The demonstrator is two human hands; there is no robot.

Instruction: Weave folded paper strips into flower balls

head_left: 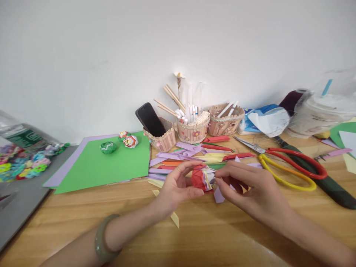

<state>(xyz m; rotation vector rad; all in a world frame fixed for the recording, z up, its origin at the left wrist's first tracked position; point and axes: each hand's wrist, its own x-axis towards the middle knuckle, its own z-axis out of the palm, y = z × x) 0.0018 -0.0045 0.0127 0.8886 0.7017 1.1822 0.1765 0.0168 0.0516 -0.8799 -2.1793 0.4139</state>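
In the middle of the head view, my left hand (pixel 178 187) is closed around a folded paper ball (pixel 200 178), red on its left side and white, yellow and purple on its right. My right hand (pixel 244 181) pinches at the ball's right side, where its fingertips meet the pale paper; the exact bit between them is hard to make out. A purple paper strip (pixel 219 194) hangs just below the right fingertips. Behind both hands lie several folded paper strips (pixel 191 149) in purple, red, yellow, orange and green. A pale yellow strip (pixel 174 219) rests under my left wrist.
Red and yellow scissors (pixel 294 167) lie at right over a dark green-black tool (pixel 333 189). Craft-stick baskets (pixel 193 131) stand by the wall, one with a phone (pixel 150 118). Green paper (pixel 111 170) bears several paper balls (pixel 108 147). A bagged cup (pixel 319 111) stands far right, a grey laptop-like slab (pixel 30 200) left.
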